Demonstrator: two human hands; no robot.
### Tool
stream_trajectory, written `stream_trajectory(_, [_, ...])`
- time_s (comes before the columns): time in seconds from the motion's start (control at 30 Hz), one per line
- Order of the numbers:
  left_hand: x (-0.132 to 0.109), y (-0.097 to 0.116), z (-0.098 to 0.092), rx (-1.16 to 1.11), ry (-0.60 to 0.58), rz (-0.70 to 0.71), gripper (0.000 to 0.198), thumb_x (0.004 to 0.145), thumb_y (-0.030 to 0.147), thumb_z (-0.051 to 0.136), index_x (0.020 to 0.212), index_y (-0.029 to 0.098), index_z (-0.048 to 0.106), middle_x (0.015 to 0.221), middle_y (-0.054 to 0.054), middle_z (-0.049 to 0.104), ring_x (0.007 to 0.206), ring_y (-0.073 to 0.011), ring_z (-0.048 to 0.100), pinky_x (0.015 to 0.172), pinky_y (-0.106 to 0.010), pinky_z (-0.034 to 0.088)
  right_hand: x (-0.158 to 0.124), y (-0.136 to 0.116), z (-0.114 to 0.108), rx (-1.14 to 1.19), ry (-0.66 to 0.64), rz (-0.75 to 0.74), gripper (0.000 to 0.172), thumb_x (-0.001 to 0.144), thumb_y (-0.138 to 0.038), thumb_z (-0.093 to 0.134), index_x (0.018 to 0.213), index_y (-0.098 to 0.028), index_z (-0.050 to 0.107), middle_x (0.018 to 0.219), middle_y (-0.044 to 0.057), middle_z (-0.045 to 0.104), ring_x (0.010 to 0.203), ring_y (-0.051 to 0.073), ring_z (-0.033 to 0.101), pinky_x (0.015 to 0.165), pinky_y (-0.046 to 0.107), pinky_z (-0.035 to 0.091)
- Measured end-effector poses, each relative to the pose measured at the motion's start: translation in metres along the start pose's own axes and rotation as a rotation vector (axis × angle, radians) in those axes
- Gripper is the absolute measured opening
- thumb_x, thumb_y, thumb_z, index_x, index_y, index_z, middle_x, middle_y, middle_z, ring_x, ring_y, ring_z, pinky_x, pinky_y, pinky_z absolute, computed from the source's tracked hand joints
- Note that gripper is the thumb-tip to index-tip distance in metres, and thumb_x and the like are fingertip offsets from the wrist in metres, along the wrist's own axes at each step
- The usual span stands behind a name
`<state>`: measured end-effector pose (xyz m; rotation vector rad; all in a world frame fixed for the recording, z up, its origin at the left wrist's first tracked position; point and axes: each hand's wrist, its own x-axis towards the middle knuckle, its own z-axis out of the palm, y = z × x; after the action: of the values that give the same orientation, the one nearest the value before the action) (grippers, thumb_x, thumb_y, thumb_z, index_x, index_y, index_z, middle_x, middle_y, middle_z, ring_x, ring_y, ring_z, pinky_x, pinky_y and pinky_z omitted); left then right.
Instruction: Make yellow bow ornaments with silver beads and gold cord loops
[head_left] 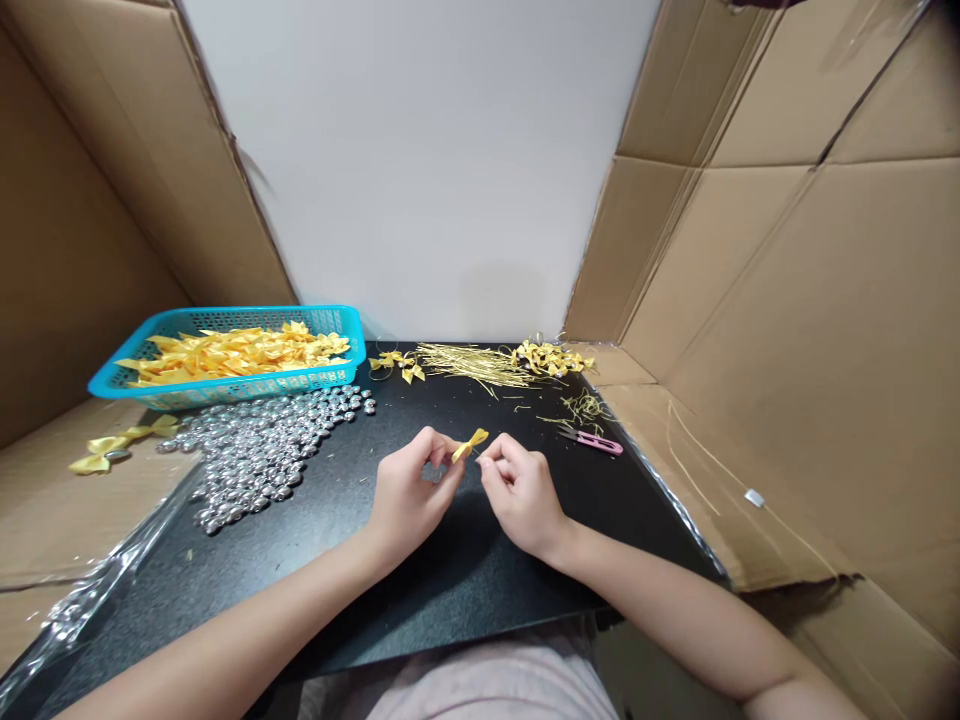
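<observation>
Over the middle of the black mat (465,570), my left hand (409,495) pinches a small yellow ribbon bow (470,444) between thumb and fingers. My right hand (517,490) is closed just to the bow's right, fingertips pressed together at its edge; what they pinch is too small to make out. A heap of silver metal beads (262,450) lies to the left of my hands. Behind it, a turquoise basket (225,383) holds several yellow ribbon bows (232,352).
Gold wire strands (469,365) and finished yellow bows (551,357) lie at the mat's far edge. Pink thread snips (592,440) rest to the right beside wire clippings. Two loose bows (112,448) sit on cardboard at left. Cardboard walls enclose both sides.
</observation>
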<state>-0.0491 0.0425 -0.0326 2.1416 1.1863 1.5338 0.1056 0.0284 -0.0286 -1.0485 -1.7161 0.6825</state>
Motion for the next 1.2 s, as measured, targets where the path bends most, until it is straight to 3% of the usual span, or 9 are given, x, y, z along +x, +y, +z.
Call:
stream_trajectory(0.77, [0.000,0.000,0.000,0.027,0.008,0.022,0.034,0.081,0.014,0.059,0.069,0.024,0.029,0.067,0.002,0.065,0.059,-0.0103,0.061,0.056,-0.018,0.044,0.000,-0.001,-0.001,-0.003,-0.002,0.007,0.018,0.086,-0.021,0.045,0.069,-0.020,0.040,0.044,-0.011,0.031,0.038,0.005,0.026,0.043,0.020,0.020])
stream_trajectory(1.07, [-0.002,-0.009,0.002,0.183,0.029,0.277,0.031,0.082,0.010,0.057,0.067,0.022,0.033,0.066,0.002,0.064,0.058,-0.0101,0.059,0.054,-0.018,0.043,0.000,0.000,0.000,-0.024,0.003,0.017,0.016,0.086,-0.021,0.045,0.070,-0.020,0.042,0.044,-0.011,0.031,0.038,0.006,0.027,0.044,0.020,0.020])
stream_trajectory(1.2, [-0.002,-0.010,0.002,0.198,0.027,0.317,0.030,0.083,0.009,0.056,0.066,0.022,0.035,0.066,0.001,0.064,0.058,-0.0106,0.059,0.054,-0.019,0.043,0.001,0.000,0.000,-0.018,-0.009,0.013,0.016,0.086,-0.022,0.045,0.070,-0.020,0.043,0.044,-0.010,0.032,0.038,0.006,0.027,0.044,0.020,0.020])
